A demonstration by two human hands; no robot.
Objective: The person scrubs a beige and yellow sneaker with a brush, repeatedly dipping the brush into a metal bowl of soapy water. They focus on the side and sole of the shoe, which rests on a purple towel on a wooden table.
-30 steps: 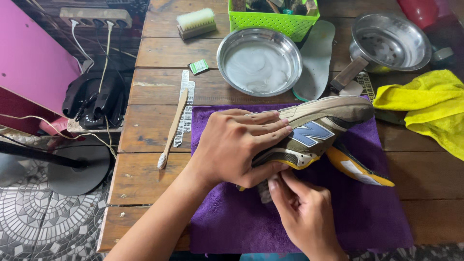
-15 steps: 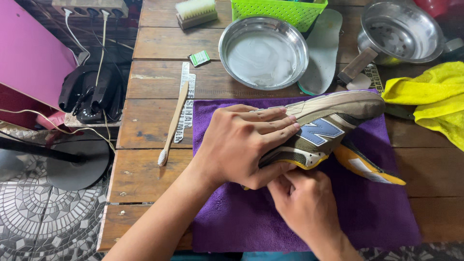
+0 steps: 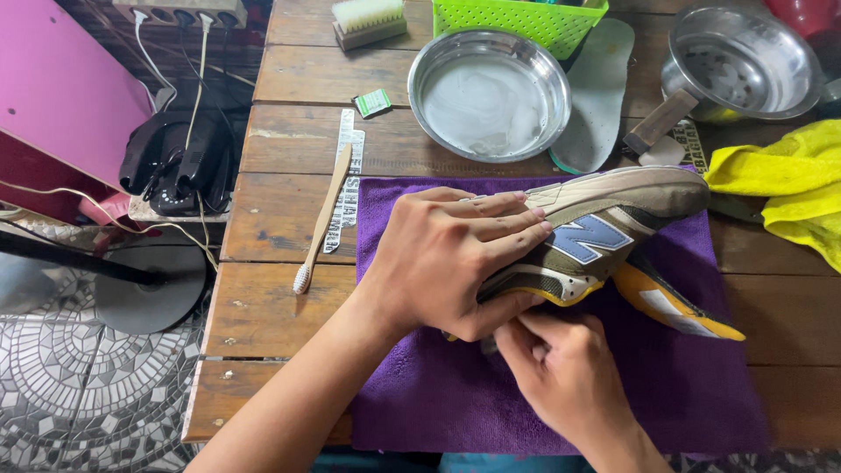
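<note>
1. Our left hand (image 3: 451,258) is spread and clamped over the heel end of the sneaker (image 3: 604,232), which lies on its side on the purple cloth (image 3: 420,394) near the table's middle. If that grip loosens, we judge the shoe could roll and slide off to the right.
2. Our right hand (image 3: 561,377) is curled under the sole's near edge, fingertips pinched; what they pinch is hidden, so we cannot tell.
3. The orange insole (image 3: 674,302) pokes out beneath the shoe; a tug could flick it off the cloth.
4. The water-filled steel bowl (image 3: 489,92) sits just beyond the shoe; a jerk that way might slop it over.
5. The wooden toothbrush (image 3: 322,219) lies near the table's left edge, easily elbowed off.
</note>
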